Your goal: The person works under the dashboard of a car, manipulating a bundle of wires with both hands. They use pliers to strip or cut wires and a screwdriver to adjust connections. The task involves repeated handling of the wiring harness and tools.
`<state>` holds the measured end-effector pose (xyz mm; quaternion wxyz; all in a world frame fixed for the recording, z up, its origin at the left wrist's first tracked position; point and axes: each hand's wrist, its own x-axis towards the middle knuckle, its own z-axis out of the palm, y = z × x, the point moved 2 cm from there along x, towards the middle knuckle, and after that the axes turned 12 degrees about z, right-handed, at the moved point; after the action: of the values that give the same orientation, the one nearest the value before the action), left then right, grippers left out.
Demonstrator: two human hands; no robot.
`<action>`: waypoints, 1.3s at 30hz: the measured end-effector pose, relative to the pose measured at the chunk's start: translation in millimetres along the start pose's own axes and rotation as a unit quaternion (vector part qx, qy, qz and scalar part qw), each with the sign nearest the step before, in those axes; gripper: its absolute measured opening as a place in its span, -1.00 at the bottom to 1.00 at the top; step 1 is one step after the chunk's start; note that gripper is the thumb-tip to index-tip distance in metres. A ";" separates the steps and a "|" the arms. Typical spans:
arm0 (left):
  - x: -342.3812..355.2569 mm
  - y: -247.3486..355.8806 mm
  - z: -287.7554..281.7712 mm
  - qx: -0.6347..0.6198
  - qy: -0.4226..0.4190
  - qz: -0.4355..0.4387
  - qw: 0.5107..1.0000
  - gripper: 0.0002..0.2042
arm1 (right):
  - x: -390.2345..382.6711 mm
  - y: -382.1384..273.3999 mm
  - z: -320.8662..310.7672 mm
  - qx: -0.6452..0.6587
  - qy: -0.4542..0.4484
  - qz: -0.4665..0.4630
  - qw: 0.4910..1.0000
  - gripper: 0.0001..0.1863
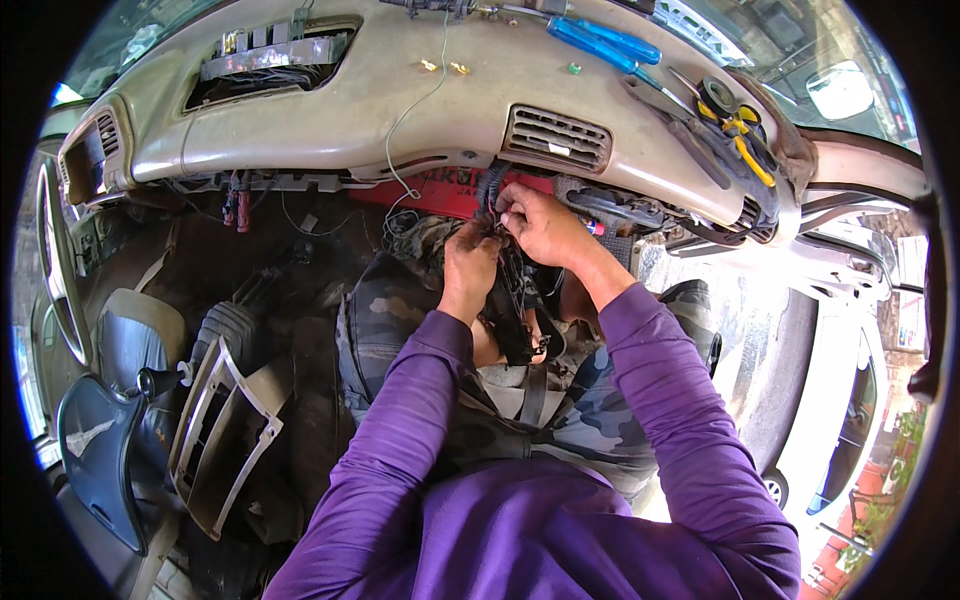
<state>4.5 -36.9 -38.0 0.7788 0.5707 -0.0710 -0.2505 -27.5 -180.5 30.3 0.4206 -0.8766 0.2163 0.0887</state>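
Below the dashboard's front edge, my left hand (470,265) and my right hand (545,226) meet close together over my lap. Both have their fingers pinched on a dark wiring harness (514,290). Its loose black wires hang down between my knees, and a black corrugated sleeve (489,184) runs up from it under the dash. The exact wires between my fingertips are too small to make out. A tangle of wires (418,238) lies just left of my left hand. Behind my hands is a red panel or box (430,192) with lettering.
On the dashboard (340,120) lie blue-handled tools (603,45), yellow-handled pliers (748,150), a tape roll (716,96) and small brass-coloured pieces (430,66). A thin green wire (420,105) hangs over its edge. At left are a trim frame (222,440) and a gear lever boot (225,330). The right side opens onto pavement.
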 end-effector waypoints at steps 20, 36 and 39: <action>-1.3 5.2 1.0 0.097 0.008 0.053 0.994 -0.64 | 16.2 38.8 5.2 0.123 -0.148 0.144 0.971 -0.60; 0.5 4.2 0.0 0.182 -0.012 0.054 0.982 -0.62 | 18.8 40.3 14.3 0.084 -0.109 0.103 0.985 -0.61; -4.5 9.0 4.6 0.274 -0.028 0.115 0.955 -0.64 | 18.7 41.1 15.0 0.104 -0.101 0.140 0.979 -0.61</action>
<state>1.5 -36.7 -27.3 0.6139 0.7427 -0.2239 -0.1463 -29.0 -197.3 -14.2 0.5129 -0.7753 0.3017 0.2117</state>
